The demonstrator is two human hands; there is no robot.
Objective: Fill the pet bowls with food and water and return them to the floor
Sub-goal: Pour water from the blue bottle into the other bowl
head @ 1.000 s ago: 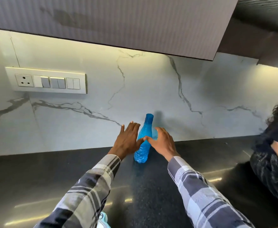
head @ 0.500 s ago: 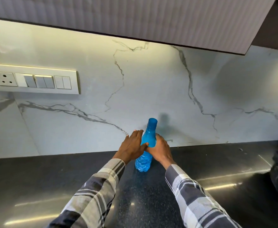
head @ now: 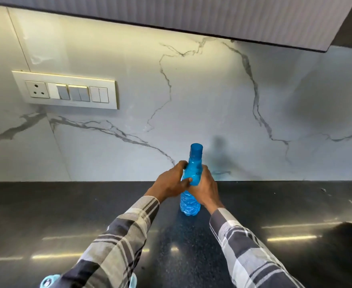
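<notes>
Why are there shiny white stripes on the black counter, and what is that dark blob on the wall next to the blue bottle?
In the head view, the stripes are glare: light mirrored in the polished black counter. The blob is the blue bottle casting its shadow on the marble wall; the wide lens also bends the cabinet edge.

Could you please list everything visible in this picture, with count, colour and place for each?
bottle: one, blue, capped, upright on the countertop near the wall
countertop: one, glossy black, across the lower half
backsplash: one, white marble with grey veins, behind the countertop
switch panel: one, white, with a socket and switches, on the backsplash at left
upper cabinet: one, grey ribbed, along the top
light blue object: one, partly visible at the bottom edge, unclear what it is
sleeves: two, grey plaid
left hand: grips the bottle's left side
right hand: grips its right side
</notes>
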